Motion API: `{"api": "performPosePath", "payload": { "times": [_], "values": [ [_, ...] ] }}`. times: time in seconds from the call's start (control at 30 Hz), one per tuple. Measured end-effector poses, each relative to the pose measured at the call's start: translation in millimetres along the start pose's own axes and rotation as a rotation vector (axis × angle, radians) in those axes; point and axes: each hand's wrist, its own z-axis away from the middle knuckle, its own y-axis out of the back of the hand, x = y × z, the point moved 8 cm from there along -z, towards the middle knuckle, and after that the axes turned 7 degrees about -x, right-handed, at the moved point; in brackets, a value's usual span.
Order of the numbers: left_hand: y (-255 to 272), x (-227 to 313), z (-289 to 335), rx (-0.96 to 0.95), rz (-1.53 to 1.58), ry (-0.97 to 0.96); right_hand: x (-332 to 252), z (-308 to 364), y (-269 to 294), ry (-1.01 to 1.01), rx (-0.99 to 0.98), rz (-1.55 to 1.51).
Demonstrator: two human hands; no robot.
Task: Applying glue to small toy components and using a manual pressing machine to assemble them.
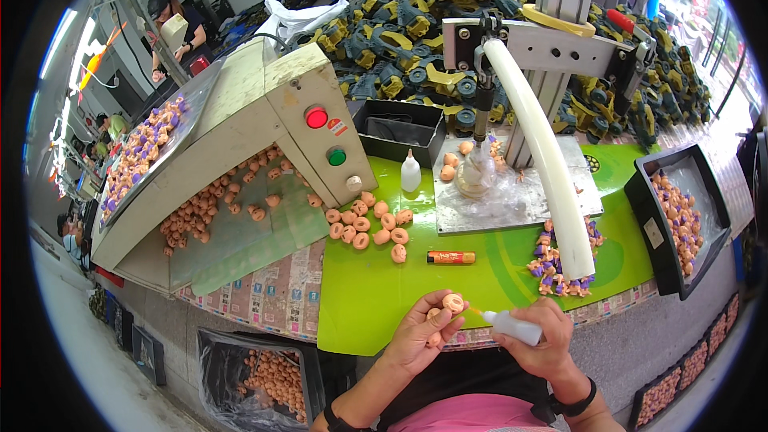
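Just over the table's near edge, my left hand (414,342) is closed around a few small peach-coloured doll heads (454,304); the topmost has an oval opening facing up. My right hand (554,344) grips a white squeeze bottle (514,327), tilted sideways, its thin yellowish nozzle directed at the heads and close to them. Whether the tip touches is too small to tell. Beyond my hands, loose doll heads (382,236) lie on the green mat (352,296). An orange-red tube (450,257) rests there too, and another white bottle (410,173) stands upright.
Left stands a beige machine (296,96) with red and green buttons. A press (484,104) with a curved white lever rises from a metal plate (512,220). Purple-and-peach figures (552,268) lie under the lever. A black bin (640,224) sits right; toy vehicles (400,40) pile behind.
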Motion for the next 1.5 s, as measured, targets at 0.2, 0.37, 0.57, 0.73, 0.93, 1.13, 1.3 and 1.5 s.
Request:
{"api": "performPosePath", "payload": {
  "times": [0.2,0.37,0.57,0.73,0.93,1.13,1.3,1.5],
  "values": [
    [-2,1,0,-0.002,0.006,0.002,22,7,0,-0.056,0.128,-0.049],
    [-1,2,4,0.050,0.034,0.028,50,-13,-25,-0.182,0.111,-0.023],
    [3,5,14,0.019,0.120,0.067,60,-21,-56,-0.149,0.064,0.009],
    [7,3,17,0.048,0.178,0.077,41,-25,-31,-0.139,0.060,-0.023],
    [9,0,18,0.042,0.161,0.108,73,-43,27,-0.086,-0.019,0.511],
    [-4,-8,14,0.003,0.150,0.124,85,-62,9,-0.110,-0.346,0.780],
    [-2,-10,18,0.022,0.136,0.135,94,-74,3,-0.171,-0.396,0.797],
    [-2,-12,21,0.002,0.105,0.143,107,-79,17,-0.210,-0.275,0.467]
  ]
}}
